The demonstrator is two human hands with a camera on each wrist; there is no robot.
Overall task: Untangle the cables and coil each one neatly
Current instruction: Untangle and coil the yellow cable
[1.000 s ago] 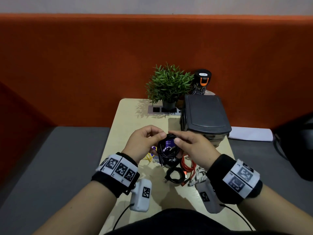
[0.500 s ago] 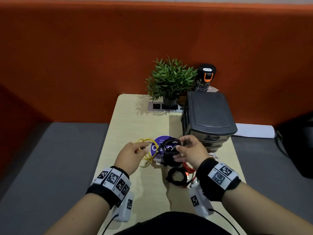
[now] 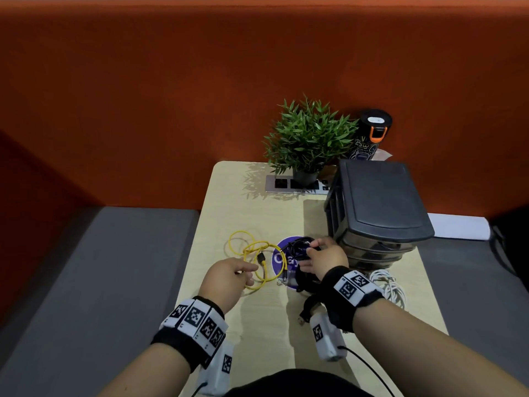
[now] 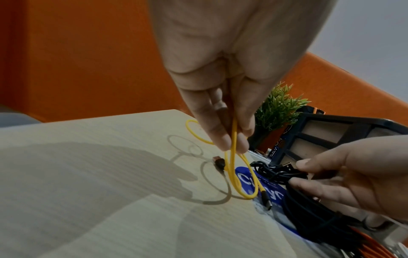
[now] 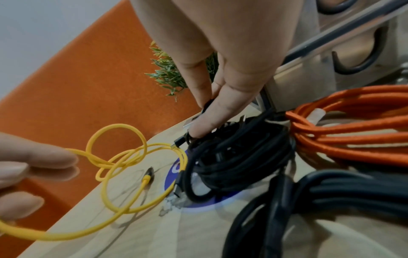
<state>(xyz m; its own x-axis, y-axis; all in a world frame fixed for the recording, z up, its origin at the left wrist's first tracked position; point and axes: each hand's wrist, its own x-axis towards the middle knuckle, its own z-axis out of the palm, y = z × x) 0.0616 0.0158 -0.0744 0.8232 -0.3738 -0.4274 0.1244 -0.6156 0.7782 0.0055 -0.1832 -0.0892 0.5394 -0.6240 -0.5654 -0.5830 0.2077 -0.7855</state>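
The left hand (image 3: 229, 277) pinches the yellow cable (image 3: 259, 255), its loops on the table (image 3: 229, 207) at 9 o'clock of the purple sticker (image 3: 282, 260). The right hand (image 3: 325, 257) pinches the black cable (image 3: 297, 249) over that sticker

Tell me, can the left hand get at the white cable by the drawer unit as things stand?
Probably not directly. The white cable lies at the table's right side, beyond the right hand and its forearm, which cross the path, and the left hand is pinching the yellow cable.
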